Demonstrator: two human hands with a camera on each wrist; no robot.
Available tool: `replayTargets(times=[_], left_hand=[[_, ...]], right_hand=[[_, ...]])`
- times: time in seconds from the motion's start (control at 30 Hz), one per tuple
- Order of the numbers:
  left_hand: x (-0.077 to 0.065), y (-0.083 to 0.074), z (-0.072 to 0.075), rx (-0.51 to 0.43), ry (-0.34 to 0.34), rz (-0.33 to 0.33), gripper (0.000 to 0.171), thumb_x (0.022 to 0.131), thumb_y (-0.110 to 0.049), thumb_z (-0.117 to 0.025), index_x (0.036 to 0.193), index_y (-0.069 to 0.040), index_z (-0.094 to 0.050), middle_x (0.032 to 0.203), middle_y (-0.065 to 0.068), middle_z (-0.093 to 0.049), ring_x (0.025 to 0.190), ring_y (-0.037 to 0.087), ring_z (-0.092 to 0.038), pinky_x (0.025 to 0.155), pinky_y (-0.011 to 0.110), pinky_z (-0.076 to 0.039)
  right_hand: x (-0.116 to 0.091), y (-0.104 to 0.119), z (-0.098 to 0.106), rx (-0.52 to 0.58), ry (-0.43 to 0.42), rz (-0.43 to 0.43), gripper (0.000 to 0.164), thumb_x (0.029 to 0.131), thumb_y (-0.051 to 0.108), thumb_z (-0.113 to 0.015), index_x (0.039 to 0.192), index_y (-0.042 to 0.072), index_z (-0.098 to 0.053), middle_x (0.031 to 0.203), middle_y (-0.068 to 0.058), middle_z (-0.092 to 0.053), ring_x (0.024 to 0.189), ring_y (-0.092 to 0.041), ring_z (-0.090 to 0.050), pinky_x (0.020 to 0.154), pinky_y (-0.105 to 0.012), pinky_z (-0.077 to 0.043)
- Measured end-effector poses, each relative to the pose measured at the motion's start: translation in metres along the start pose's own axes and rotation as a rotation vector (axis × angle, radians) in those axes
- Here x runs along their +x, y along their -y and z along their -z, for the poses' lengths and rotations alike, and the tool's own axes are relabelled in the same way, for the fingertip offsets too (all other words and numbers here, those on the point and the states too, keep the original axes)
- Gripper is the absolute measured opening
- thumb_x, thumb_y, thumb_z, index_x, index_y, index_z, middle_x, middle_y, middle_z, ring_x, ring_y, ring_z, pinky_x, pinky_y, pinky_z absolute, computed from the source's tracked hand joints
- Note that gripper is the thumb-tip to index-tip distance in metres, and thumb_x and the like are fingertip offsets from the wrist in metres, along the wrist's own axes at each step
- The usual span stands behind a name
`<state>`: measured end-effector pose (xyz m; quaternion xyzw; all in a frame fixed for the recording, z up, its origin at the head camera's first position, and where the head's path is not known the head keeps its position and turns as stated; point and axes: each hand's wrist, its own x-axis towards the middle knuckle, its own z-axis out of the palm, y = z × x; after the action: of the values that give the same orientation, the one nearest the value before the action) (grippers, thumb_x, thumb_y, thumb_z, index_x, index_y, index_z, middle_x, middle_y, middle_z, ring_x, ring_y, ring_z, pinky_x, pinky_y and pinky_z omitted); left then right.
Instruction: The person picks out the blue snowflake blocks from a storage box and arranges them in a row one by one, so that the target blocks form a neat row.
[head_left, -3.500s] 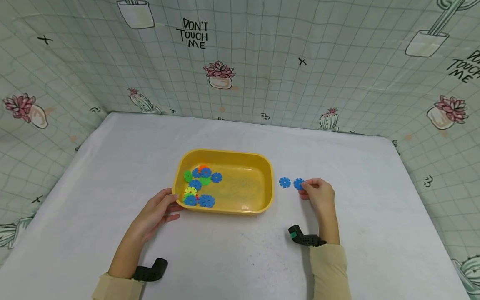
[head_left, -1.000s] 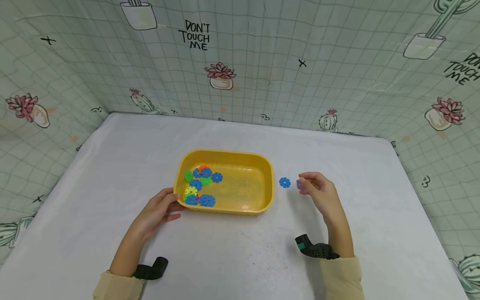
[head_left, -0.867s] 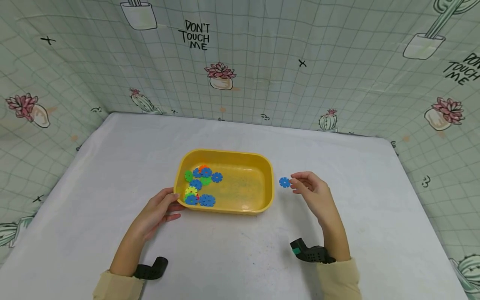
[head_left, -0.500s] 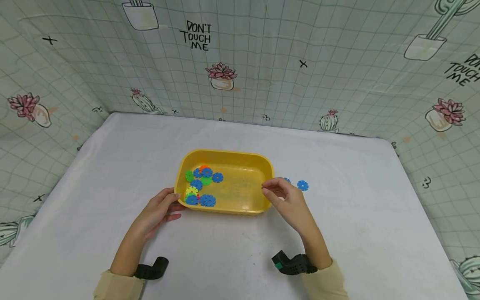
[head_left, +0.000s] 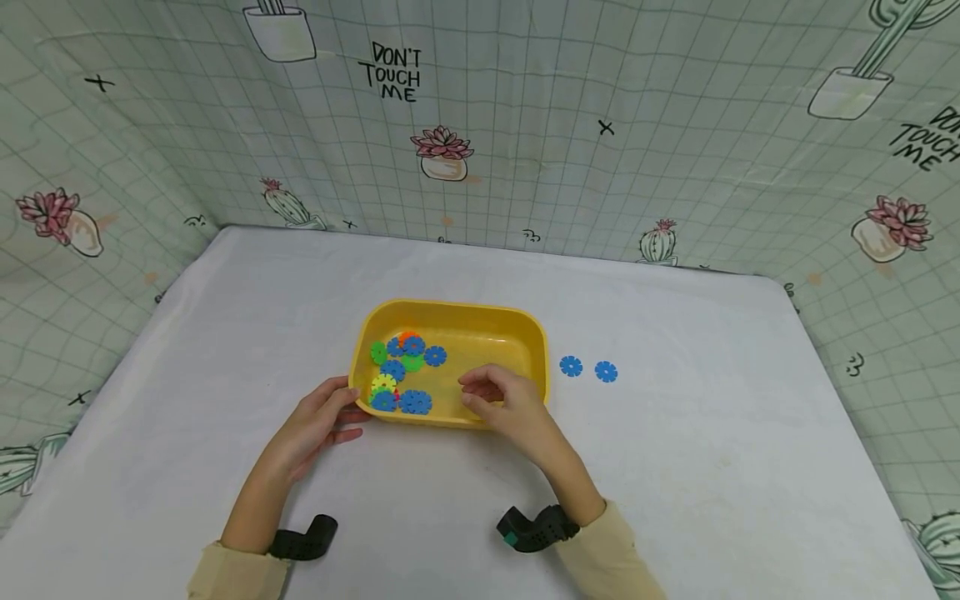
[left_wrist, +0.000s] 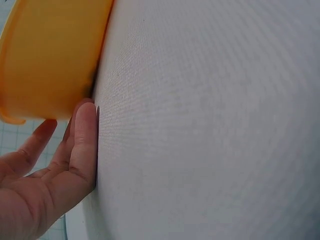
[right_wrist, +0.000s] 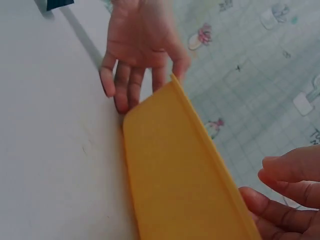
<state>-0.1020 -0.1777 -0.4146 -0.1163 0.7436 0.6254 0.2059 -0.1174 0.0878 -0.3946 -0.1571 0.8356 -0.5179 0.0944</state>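
Note:
A yellow tray [head_left: 480, 313] stands on the white table, with several blue, green, yellow and orange notched plastic discs [head_left: 435, 356] at its left end. My left hand [head_left: 318, 417] touches the tray's near left corner from outside; in the left wrist view the fingers [left_wrist: 84, 135] reach its wall fairly straight. Above the right half of the tray hovers my right hand [head_left: 517, 408], its fingers loosely bent and nothing visible between them. Two blue notched discs, a nearer one [head_left: 571, 366] and a farther one [head_left: 606, 372], lie apart on the table right of the tray.
The white-covered table [head_left: 712, 433] spreads around the tray. Behind it and at both sides hangs a checked cloth [head_left: 525, 183] printed with potted plants. Each wrist wears a black camera mount, the left mount [head_left: 303, 537] and the right mount [head_left: 536, 529].
My right hand let go of the farther blue disc, moved left past the other one and came over the tray. The left hand stayed at the tray's corner.

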Motion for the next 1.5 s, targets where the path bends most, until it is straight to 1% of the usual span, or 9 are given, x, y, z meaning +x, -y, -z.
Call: replayTargets(times=[0.13, 0.2, 0.27, 0.43, 0.77, 0.93, 1.17, 1.33, 1.5], left_hand=[[0.0, 0.0, 0.0, -0.003, 0.002, 0.0, 0.049, 0.098, -0.031, -0.039, 0.138, -0.003, -0.034, 0.121, 0.019, -0.054, 0.096, 0.014, -0.06, 0.081, 0.024, -0.054], [0.0, 0.0, 0.001, -0.004, 0.003, -0.001, 0.048, 0.098, -0.03, -0.039, 0.138, -0.003, -0.034, 0.12, 0.019, -0.054, 0.096, 0.014, -0.06, 0.082, 0.024, -0.054], [0.0, 0.0, 0.001, -0.005, 0.004, -0.001, 0.048, 0.098, -0.03, -0.039, 0.138, -0.003, -0.034, 0.121, 0.019, -0.054, 0.096, 0.014, -0.06, 0.082, 0.025, -0.054], [0.001, 0.001, 0.001, -0.003, 0.003, -0.003, 0.048, 0.098, -0.03, -0.04, 0.138, -0.003, -0.034, 0.12, 0.02, -0.055, 0.096, 0.014, -0.06, 0.082, 0.025, -0.055], [0.0, 0.002, 0.0, -0.001, 0.007, -0.023, 0.049, 0.098, -0.03, -0.04, 0.137, -0.002, -0.035, 0.119, 0.019, -0.056, 0.096, 0.015, -0.06, 0.082, 0.028, -0.055], [0.0, 0.001, 0.0, -0.007, 0.007, -0.019, 0.046, 0.098, -0.029, -0.039, 0.136, -0.003, -0.036, 0.12, 0.019, -0.056, 0.097, 0.015, -0.061, 0.081, 0.027, -0.055], [0.0, 0.0, 0.0, -0.006, 0.019, -0.023, 0.048, 0.098, -0.029, -0.04, 0.136, -0.001, -0.035, 0.118, 0.018, -0.056, 0.096, 0.014, -0.06, 0.082, 0.027, -0.055], [0.001, 0.0, 0.0, -0.007, 0.014, -0.008, 0.047, 0.098, -0.029, -0.039, 0.137, -0.003, -0.035, 0.121, 0.02, -0.055, 0.096, 0.014, -0.061, 0.081, 0.026, -0.055], [0.001, 0.0, 0.0, -0.004, 0.013, -0.002, 0.048, 0.098, -0.03, -0.039, 0.137, -0.003, -0.034, 0.121, 0.02, -0.054, 0.096, 0.014, -0.06, 0.082, 0.026, -0.055]], right_hand=[[0.009, 0.0, -0.011, 0.004, 0.028, 0.022, 0.022, 0.087, 0.009, -0.062, 0.107, 0.0, -0.063, 0.096, -0.008, -0.066, 0.086, -0.018, -0.061, 0.081, -0.029, -0.053], [0.013, 0.001, -0.015, 0.016, 0.043, 0.013, 0.022, 0.087, 0.008, -0.062, 0.108, 0.0, -0.063, 0.095, -0.009, -0.066, 0.086, -0.018, -0.06, 0.081, -0.028, -0.053], [0.017, 0.002, -0.018, 0.015, 0.06, 0.008, 0.023, 0.087, 0.008, -0.062, 0.108, 0.0, -0.063, 0.094, -0.009, -0.066, 0.085, -0.018, -0.06, 0.079, -0.025, -0.052], [0.026, 0.002, -0.024, -0.006, 0.123, -0.018, 0.025, 0.086, 0.009, -0.063, 0.11, 0.002, -0.062, 0.092, -0.007, -0.065, 0.081, -0.015, -0.058, 0.072, -0.019, -0.049], [0.045, -0.005, -0.032, -0.049, 0.209, -0.108, 0.024, 0.084, 0.008, -0.065, 0.107, 0.007, -0.063, 0.078, -0.004, -0.058, 0.065, -0.014, -0.051, 0.057, -0.02, -0.042], [0.052, -0.005, -0.035, -0.092, 0.259, -0.149, 0.025, 0.082, 0.01, -0.068, 0.106, 0.009, -0.062, 0.074, -0.002, -0.055, 0.062, -0.013, -0.048, 0.056, -0.02, -0.039], [0.062, -0.004, -0.039, -0.161, 0.309, -0.226, 0.025, 0.081, 0.012, -0.07, 0.104, 0.012, -0.061, 0.071, -0.003, -0.057, 0.061, -0.014, -0.049, 0.056, -0.021, -0.04], [0.066, -0.003, -0.042, -0.216, 0.324, -0.244, 0.025, 0.079, 0.009, -0.071, 0.102, 0.013, -0.061, 0.071, -0.003, -0.056, 0.06, -0.015, -0.049, 0.055, -0.022, -0.04], [0.067, 0.0, -0.045, -0.283, 0.327, -0.247, 0.024, 0.079, 0.007, -0.071, 0.1, 0.013, -0.061, 0.074, -0.001, -0.052, 0.066, -0.015, -0.047, 0.057, -0.022, -0.038]])
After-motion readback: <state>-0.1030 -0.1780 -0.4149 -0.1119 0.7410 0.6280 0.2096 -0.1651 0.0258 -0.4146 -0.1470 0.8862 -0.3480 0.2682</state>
